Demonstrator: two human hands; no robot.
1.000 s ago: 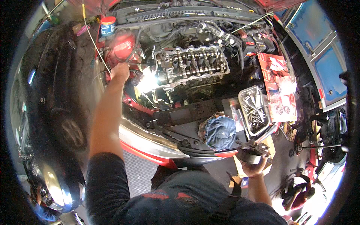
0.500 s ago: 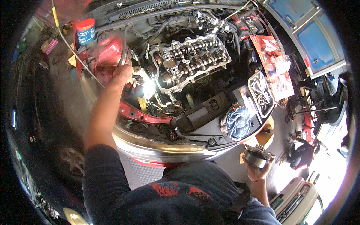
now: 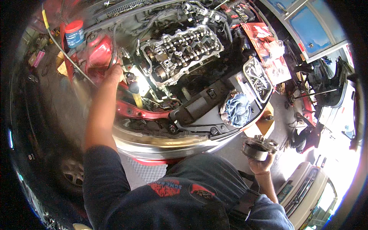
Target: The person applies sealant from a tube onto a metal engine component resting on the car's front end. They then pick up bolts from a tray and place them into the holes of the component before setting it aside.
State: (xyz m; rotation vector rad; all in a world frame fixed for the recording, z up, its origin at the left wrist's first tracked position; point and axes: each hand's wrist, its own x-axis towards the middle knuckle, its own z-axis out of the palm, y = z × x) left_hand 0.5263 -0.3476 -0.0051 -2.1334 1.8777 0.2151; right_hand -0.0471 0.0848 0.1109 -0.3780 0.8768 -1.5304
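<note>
My right hand (image 3: 261, 165), low at the right in front of the car, is wrapped from below round a metal engine part (image 3: 256, 152). It has a round, drum-like body and a wider, uneven top; its exact kind is unclear. My left arm reaches into the engine bay. My left hand (image 3: 114, 73) is closed beside the red inner fender (image 3: 100, 53), near a dark hose (image 3: 114, 46); what its fingers grip is hidden. Just right of it a lit work lamp (image 3: 133, 87) glares. The opened engine (image 3: 182, 55), camshafts bared, lies beyond.
A blue tub with red lid (image 3: 74, 33) stands at the far left. On the right lie a tray of metal parts (image 3: 257, 82), a crumpled blue cloth (image 3: 237, 109) and printed sheets (image 3: 268, 57). The bumper (image 3: 168, 147) runs before me; a cardboard box (image 3: 264, 124) sits beyond it.
The view has shifted, so the engine bay sits further left and higher. My right hand has raised the metal part slightly and tilted it. My left hand stays by the red fender.
</note>
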